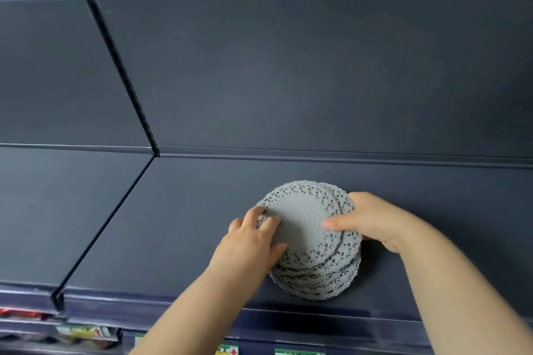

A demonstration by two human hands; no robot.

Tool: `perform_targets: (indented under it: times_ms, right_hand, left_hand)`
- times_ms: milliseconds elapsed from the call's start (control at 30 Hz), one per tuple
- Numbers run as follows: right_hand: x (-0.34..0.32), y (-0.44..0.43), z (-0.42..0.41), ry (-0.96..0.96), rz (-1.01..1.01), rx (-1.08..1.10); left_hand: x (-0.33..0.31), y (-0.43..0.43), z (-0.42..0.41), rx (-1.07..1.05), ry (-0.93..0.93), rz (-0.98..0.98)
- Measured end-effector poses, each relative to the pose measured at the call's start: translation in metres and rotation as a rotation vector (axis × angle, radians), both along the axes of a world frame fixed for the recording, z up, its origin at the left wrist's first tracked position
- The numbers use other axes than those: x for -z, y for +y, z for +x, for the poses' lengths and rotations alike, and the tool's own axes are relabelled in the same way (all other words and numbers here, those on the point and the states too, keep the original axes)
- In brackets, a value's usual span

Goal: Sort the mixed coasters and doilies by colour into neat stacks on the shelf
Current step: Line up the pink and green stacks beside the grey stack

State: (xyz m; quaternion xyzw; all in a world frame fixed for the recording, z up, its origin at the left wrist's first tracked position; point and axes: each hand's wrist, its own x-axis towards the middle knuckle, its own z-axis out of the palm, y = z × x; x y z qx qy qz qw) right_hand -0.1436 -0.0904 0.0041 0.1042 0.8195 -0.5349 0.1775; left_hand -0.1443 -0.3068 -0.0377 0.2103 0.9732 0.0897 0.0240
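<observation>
Left hand [253,236] and right hand [372,222] grip doily stack [300,219], curled fingers [255,214] hiding its edges.

A stack of grey doilies [317,256] is being held from both sides on a dark shelf [173,225].
The left hand [253,236] is curling its fingers over the left edge, while the right hand [372,222] is gripping the right side, thumb lying on top; lower doilies are fanning out towards the near edge.
</observation>
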Motion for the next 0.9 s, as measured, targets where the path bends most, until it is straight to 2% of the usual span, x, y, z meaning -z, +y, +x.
perform_targets:
  times_ms: [200,367,467,667,900]
  right_hand:
    - [-0.001,-0.011,0.013,0.265,-0.17,0.062]
    - [-0.015,-0.023,0.021,0.458,-0.191,0.062]
    - [-0.025,-0.039,0.02,0.536,-0.221,0.106]
    - [-0.029,-0.104,0.013,0.543,-0.299,0.144]
    - [-0.028,-0.225,0.005,0.469,-0.46,0.141]
  left_hand:
    - [0.005,-0.013,-0.005,-0.132,-0.123,0.303]
    - [0.003,-0.021,-0.008,-0.227,-0.248,1.032]
    - [-0.009,-0.032,-0.006,-0.229,-0.227,1.274]
    - [-0.031,-0.092,0.0,-0.343,0.011,1.185]
    - [-0.053,-0.214,0.008,-0.403,0.03,1.162]
